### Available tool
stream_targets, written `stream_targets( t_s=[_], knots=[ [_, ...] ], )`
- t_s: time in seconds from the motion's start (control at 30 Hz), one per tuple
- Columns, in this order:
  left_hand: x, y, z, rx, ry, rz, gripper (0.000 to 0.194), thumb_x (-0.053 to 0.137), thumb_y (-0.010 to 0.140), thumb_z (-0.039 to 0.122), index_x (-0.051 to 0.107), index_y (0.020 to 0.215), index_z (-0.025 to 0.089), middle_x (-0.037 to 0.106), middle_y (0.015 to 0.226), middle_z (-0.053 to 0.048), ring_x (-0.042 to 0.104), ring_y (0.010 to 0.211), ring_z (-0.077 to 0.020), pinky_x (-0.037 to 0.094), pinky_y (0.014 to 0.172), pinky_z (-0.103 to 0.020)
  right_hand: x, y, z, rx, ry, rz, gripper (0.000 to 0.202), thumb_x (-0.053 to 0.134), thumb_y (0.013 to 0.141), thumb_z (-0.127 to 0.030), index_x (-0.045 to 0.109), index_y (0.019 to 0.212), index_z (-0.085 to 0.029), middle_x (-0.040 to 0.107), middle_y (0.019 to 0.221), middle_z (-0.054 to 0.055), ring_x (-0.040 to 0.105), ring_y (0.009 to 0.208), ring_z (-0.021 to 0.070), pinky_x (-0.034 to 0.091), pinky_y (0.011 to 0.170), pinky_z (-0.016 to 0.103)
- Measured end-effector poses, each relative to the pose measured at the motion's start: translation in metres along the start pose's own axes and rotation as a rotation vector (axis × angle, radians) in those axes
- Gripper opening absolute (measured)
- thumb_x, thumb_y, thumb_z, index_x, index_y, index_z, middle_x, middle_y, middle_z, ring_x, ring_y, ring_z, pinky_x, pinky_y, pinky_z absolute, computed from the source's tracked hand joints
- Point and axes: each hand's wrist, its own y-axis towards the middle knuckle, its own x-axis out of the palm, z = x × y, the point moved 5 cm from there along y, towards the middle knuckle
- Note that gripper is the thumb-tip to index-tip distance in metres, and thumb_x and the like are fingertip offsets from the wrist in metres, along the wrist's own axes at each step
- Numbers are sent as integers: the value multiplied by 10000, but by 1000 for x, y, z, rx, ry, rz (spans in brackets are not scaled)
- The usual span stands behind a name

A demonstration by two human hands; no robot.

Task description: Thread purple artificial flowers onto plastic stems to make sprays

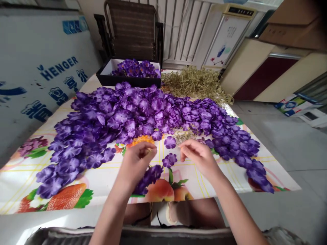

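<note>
My left hand (136, 161) is closed in a pinch above the near part of the table. A sprig of purple artificial flowers (150, 177) hangs just under it, its thin stem running up into the fingers. To the right, my right hand (200, 156) has its fingers curled together; whatever is between the tips is too small to make out. Between the hands lie a loose purple flower piece (170, 142) and a second purple flower piece (169, 160). Orange stamens (143, 139) are partly hidden behind my left hand. Thin greenish stems (185, 135) lie beyond my right fingertips.
A large heap of purple petals (127, 112) spreads across the patterned tablecloth (107, 183). Behind it stand a black box (127, 81) holding flowers and a pile of dry-looking green stems (196, 81). A chair (134, 30) and a big carton (46, 68) border the table.
</note>
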Motion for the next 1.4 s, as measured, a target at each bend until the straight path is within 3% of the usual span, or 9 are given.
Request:
stream_targets(
  t_s=[0.1,0.27,0.43,0.6,0.77,0.97,1.13,1.4],
  knots=[
    [25,1,-8,56,428,-155,145,534,806,236,638,731,167,318,431,85,351,418,-115,223,477,-238,-10,1,-4,-25,86,59,118,693,795,-306,660,857,-211,656,650,-16,634,609,144,530,631,315],
    [49,1,-24,27,586,-235,120,575,796,170,643,893,156,542,545,-1,533,562,-200,287,558,-271,-13,1,0,-16,176,87,116,694,791,-307,667,851,-211,701,719,5,671,659,165,556,663,351],
    [51,-1,-31,-10,665,-298,104,576,783,147,624,692,153,628,655,-93,601,675,-248,322,600,-295,-14,1,-1,9,138,81,131,720,777,-255,656,888,-227,724,728,-8,686,668,150,550,691,313],
    [48,1,-28,9,558,-329,139,526,806,179,602,691,161,620,667,-63,571,649,-206,342,594,-283,-9,1,-2,32,39,39,86,745,741,-251,680,772,-204,707,766,20,676,742,173,535,738,328],
    [43,-4,-9,64,305,-406,213,453,874,308,580,776,167,565,639,10,519,604,-148,357,558,-237,-2,1,-10,30,-5,-21,75,780,660,-213,721,706,-216,647,1034,51,579,1078,212,498,847,311],
    [41,-14,8,-6,-112,-476,178,535,854,335,533,757,186,361,522,93,325,461,-84,253,471,-209,4,-4,-16,94,61,-55,80,758,698,-217,708,761,-223,683,754,0,643,707,140,536,679,277],
    [43,-16,10,-14,-201,-499,197,564,852,362,564,774,182,360,508,92,293,449,-80,223,452,-214,7,-6,-21,48,121,-36,105,786,672,-220,719,752,-229,695,789,13,646,760,159,543,699,292],
    [42,-18,9,-24,-157,-465,195,515,890,329,502,756,187,348,509,100,268,453,-75,214,438,-203,8,-9,-23,-3,97,-46,108,750,705,-165,706,763,-244,675,824,-3,634,806,152,514,735,279]
  ],
)
